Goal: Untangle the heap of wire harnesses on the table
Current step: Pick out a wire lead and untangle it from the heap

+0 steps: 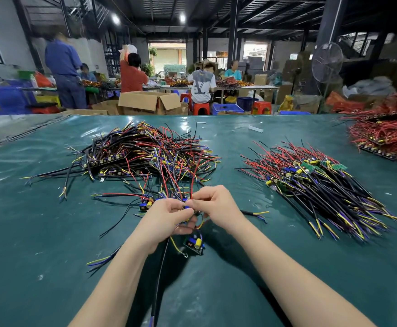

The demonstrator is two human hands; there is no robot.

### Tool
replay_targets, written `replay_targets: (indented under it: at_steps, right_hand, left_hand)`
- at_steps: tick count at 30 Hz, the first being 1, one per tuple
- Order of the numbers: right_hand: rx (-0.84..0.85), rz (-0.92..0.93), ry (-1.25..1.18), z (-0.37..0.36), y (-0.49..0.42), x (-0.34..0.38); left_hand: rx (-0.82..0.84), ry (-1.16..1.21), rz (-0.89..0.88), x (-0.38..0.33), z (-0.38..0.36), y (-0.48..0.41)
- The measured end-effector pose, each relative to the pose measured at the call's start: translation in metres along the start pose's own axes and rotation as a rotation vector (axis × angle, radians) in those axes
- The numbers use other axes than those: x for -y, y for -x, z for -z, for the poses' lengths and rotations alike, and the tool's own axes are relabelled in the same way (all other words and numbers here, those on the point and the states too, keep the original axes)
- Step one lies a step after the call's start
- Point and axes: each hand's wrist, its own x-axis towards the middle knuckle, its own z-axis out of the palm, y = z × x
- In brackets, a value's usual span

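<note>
Glossy, wrinkled teal table cover (51, 232), dim workshop (216, 50). Your left hand (169, 215) and right hand (216, 206) both pinch thin wires of one harness (194, 243); tangled heap (145, 149) just behind.

Overall finding: I can read no text, number or brand with certainty from my feed.
White T-shirt (201, 84): large grey print on the back of a seated person. It looks to me like big overlapping letters, possibly an L and a V, but I cannot confirm this.
Wall sign (293, 56): small green and white panel at the far right of the hall. The writing is too small for me to read.
Dark board (194, 243): on the wire harness (163, 263) nearest me. It carries pale markings, too blurred to read.
Green boards (339, 166): on the sorted pile to my right. Any print is too small to tell.
</note>
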Motion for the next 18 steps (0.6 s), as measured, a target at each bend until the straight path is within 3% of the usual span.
replay_targets:
  at_steps: [4, 10, 14, 18]
  right_hand:
    - [-0.101, -0.02, -0.215, 0.005, -0.004, 0.005]
    - [-0.074, -0.11, -0.531, 0.002, -0.004, 0.007]
    - [-0.031, -0.136, -0.495, 0.006, -0.004, 0.009]
    - [0.014, -0.204, -0.445, 0.015, -0.005, 0.011]
  left_hand:
    - [-0.01, 0.162, -0.073, -0.009, -0.002, 0.0]
    - [0.012, 0.484, 0.128, -0.015, -0.011, 0.0]
    - [-0.039, 0.324, 0.107, -0.014, -0.011, -0.003]
    - [0.035, 0.3, 0.141, -0.011, -0.016, -0.001]
